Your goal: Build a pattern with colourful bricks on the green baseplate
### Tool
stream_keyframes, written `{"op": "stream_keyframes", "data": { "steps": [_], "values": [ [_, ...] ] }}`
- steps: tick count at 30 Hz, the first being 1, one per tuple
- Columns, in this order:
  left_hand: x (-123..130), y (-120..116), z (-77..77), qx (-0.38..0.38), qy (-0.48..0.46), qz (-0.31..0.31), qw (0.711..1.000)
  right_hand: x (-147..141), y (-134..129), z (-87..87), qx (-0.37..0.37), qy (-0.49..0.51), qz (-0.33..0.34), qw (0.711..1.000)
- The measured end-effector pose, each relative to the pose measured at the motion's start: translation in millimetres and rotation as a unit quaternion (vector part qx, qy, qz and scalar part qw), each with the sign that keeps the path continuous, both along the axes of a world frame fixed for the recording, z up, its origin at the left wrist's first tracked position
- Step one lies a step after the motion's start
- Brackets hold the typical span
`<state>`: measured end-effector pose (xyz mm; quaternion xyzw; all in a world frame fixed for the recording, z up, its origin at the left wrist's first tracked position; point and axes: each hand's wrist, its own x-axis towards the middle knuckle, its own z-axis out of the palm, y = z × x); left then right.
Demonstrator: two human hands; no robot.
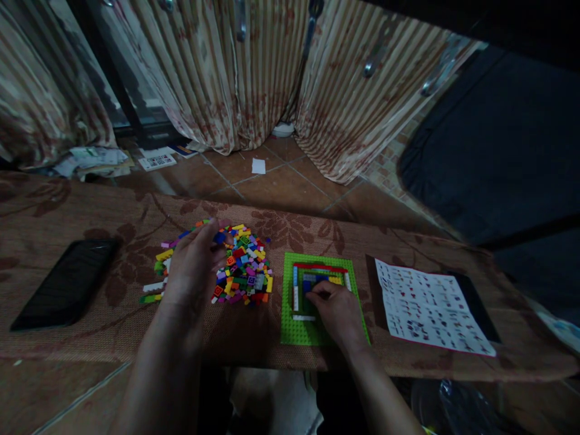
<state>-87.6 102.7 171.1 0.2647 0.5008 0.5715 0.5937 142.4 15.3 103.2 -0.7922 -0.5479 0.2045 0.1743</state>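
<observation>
Right fingers (324,288) pinched together over green plate (290,333), cannot tell on what; left hand (190,260) clamps blue brick (220,237) above left pile (247,275).

baseplate (296,333): green | bricks (244,266): multicoloured | curtains (267,72): striped | cloth (249,338): brown, leaf-patterned

Dim, greyish light over striped cream-and-brown fabric curtains (267,72) with reddish patches, hanging in folds near square brown floor tiles (290,187); in front, a long, leaf-patterned, cloth-covered brown bench (312,232).
</observation>
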Motion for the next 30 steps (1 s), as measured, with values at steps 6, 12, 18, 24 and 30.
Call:
{"op": "stream_keyframes", "data": {
  "steps": [6, 12, 18, 24, 30],
  "values": [
    [3, -1, 2.2, -0.004, 0.016, 0.013, 1.000, 0, 0, 1.9, 0.017, 0.016, 0.009, 1.000],
    [2, 0, -0.8, -0.010, 0.024, 0.026, 0.999, 3, -3, 6.0, 0.053, 0.039, -0.014, 0.998],
    [3, 0, -2.8, 0.009, 0.027, 0.003, 1.000, 10, -5, 10.4, 0.115, 0.067, -0.044, 0.990],
    [7, 0, -0.6, -0.001, 0.012, 0.004, 1.000, 22, -6, 10.6, 0.193, 0.141, -0.133, 0.962],
    [34, -15, 0.5, 0.010, 0.024, -0.105, 0.994, 9, -14, 27.0, 0.283, 0.230, -0.151, 0.919]
  ]
}}
